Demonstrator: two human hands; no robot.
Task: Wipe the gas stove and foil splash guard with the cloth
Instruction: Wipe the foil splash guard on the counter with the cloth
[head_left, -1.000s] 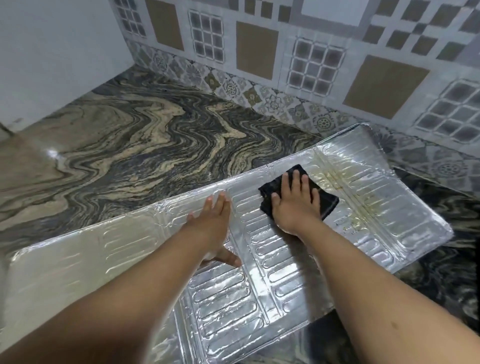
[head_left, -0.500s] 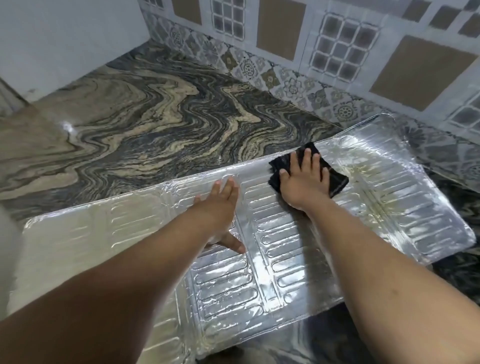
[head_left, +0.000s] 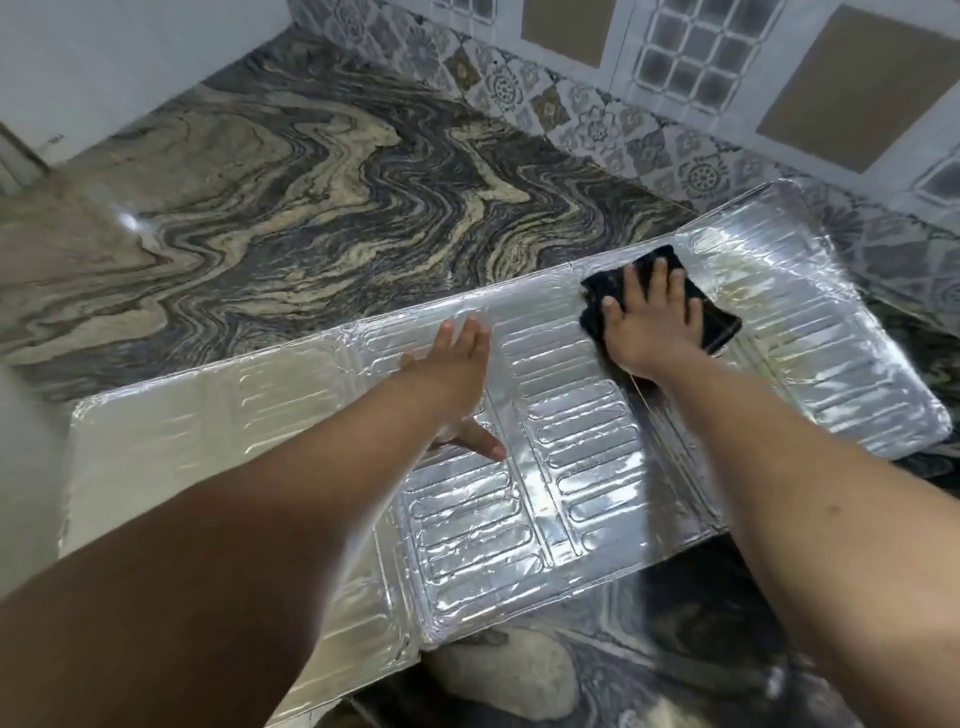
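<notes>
The silver foil splash guard (head_left: 582, 499) lies flat and unfolded across the marble counter, its ribbed panels facing up. A folded black cloth (head_left: 719, 319) sits on the far edge of the guard, right of centre. My right hand (head_left: 649, 322) presses flat on the cloth with fingers spread. My left hand (head_left: 457, 379) rests flat on the middle panel, fingers straight, thumb stretched toward me. No gas stove is in view.
The swirled grey and beige marble counter (head_left: 291, 208) stretches to the left and back. A patterned tile wall (head_left: 675, 93) rises behind the guard. The guard's near edge hangs over the counter front, above a pale rounded object (head_left: 509, 670).
My right hand has slid the cloth toward the guard's far edge and a little right. My left hand has stayed flat on the middle panel.
</notes>
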